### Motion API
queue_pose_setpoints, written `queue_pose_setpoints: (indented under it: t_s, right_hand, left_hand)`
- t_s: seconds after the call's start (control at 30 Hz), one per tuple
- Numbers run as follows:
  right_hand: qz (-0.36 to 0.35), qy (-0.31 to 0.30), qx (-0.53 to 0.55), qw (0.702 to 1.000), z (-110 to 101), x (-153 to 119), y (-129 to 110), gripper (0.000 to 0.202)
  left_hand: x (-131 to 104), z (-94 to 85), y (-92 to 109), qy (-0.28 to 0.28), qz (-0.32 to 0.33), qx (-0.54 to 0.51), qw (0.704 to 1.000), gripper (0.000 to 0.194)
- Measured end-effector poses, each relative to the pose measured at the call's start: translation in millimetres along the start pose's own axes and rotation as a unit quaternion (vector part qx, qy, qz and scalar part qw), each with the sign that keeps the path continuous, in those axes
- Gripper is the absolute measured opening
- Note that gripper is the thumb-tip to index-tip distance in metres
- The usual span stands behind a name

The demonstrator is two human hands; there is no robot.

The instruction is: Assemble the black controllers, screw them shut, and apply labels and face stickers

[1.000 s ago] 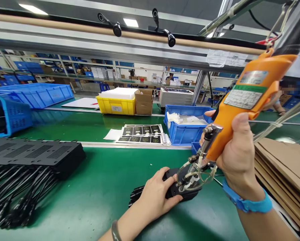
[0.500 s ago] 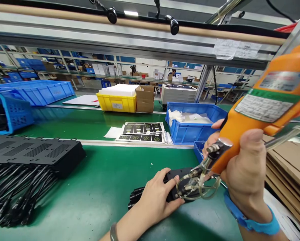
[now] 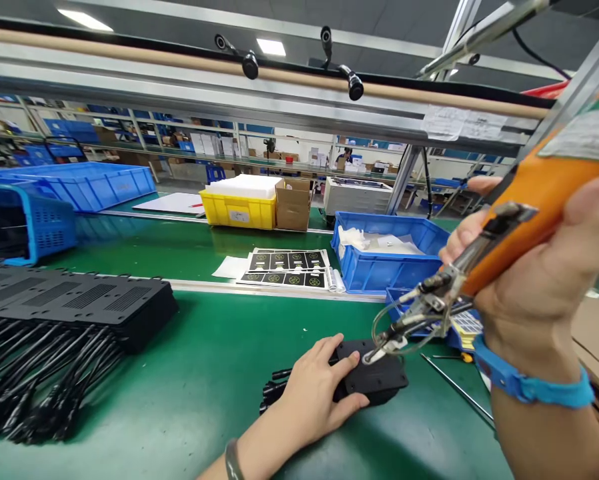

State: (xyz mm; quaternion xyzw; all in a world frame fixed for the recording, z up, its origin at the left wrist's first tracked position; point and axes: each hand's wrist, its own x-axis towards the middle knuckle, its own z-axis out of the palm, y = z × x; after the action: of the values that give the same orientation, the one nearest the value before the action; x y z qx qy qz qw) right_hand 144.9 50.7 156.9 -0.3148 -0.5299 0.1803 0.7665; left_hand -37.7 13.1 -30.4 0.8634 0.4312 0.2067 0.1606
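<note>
My left hand (image 3: 319, 383) grips a black plastic box (image 3: 374, 375) lying on the green bench, thumb along its near side and fingers over its top. Black cables (image 3: 274, 387) stick out from the box's left end, partly hidden by that hand. Wrapped round the handle of an orange power screwdriver (image 3: 524, 200) is my right hand (image 3: 534, 280), held up at the right. The tool's metal nose (image 3: 429, 303), with thin clear tubes about it, slants down to the left. Its tip is over the box's top near my left fingers; whether it touches I cannot tell.
Black boxes with cables (image 3: 124, 300) stand in a row at left. Printed label sheets (image 3: 284, 270) lie beyond the bench's white strip. A blue bin (image 3: 364, 267), a yellow bin (image 3: 242, 210) and a blue basket (image 3: 52, 230) stand behind. A metal rod (image 3: 457, 387) lies at right.
My right hand and the screwdriver have moved right, uncovering more of the black box. The tool's nose lies at a flatter slant. My left hand stays on the box; the view has tilted up slightly.
</note>
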Motion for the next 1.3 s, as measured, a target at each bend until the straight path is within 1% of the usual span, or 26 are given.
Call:
queue_pose_setpoints:
  t_s: [0.07,0.13,0.17,0.27,0.37,0.57,0.67,0.83,0.93,1.03,1.13,1.2,1.27,1.3]
  right_hand:
    - [-0.031,0.000,0.009,0.999,6.1,13.7,2.6,0.054]
    - [-0.026,-0.007,0.015,1.000,10.6,16.9,10.5,0.055]
    - [-0.014,-0.009,0.018,1.000,12.0,14.8,15.8,0.055]
    - [0.051,-0.032,0.015,0.998,13.8,1.1,32.0,0.058]
    - [0.095,-0.034,0.016,0.995,13.3,-11.6,44.1,0.059]
    - [0.110,-0.045,0.024,0.993,11.5,-19.7,55.5,0.057]
    - [0.108,-0.045,0.037,0.992,10.7,-21.6,59.1,0.053]
    - [0.109,-0.058,0.047,0.991,7.7,-28.3,64.4,0.051]
    - [0.106,-0.052,0.042,0.992,6.8,-33.5,58.6,0.050]
    - [0.102,-0.030,0.027,0.994,9.8,-30.5,40.0,0.052]
    - [0.034,-0.006,0.013,0.999,17.2,-15.5,15.5,0.055]
    - [-0.009,-0.011,0.017,1.000,23.3,-3.7,4.0,0.051]
    - [-0.017,-0.024,0.027,0.999,29.4,3.7,0.5,0.051]
    - [-0.010,-0.030,0.031,0.999,32.1,4.8,1.9,0.052]
  left_hand:
    - [-0.4,-4.8,1.2,-0.012,-0.006,0.002,1.000,0.059]
    - [-0.7,-8.3,1.4,-0.028,-0.018,-0.002,0.999,0.060]
    - [-0.7,-9.2,1.2,-0.033,-0.023,-0.006,0.999,0.061]
    - [-0.9,-8.8,-0.1,-0.037,-0.030,-0.022,0.999,0.062]
    - [-1.1,-6.8,-1.2,-0.039,-0.031,-0.032,0.998,0.062]
    - [-0.8,-4.8,-2.9,-0.030,-0.022,-0.042,0.998,0.063]
    - [-0.8,-4.0,-3.0,-0.029,-0.017,-0.047,0.998,0.062]
    - [-0.3,-3.1,-2.8,-0.029,-0.019,-0.050,0.998,0.062]
    - [-0.1,-3.3,-2.5,-0.030,-0.023,-0.046,0.998,0.063]
    - [-0.8,-4.8,-0.8,-0.039,-0.026,-0.044,0.998,0.065]
    - [-1.7,-7.3,1.2,-0.050,-0.030,-0.046,0.997,0.066]
    - [-2.1,-8.9,2.1,-0.055,-0.031,-0.047,0.997,0.066]
    - [-2.0,-9.9,2.3,-0.059,-0.032,-0.048,0.997,0.067]
    - [-1.8,-10.0,2.2,-0.059,-0.032,-0.047,0.997,0.067]
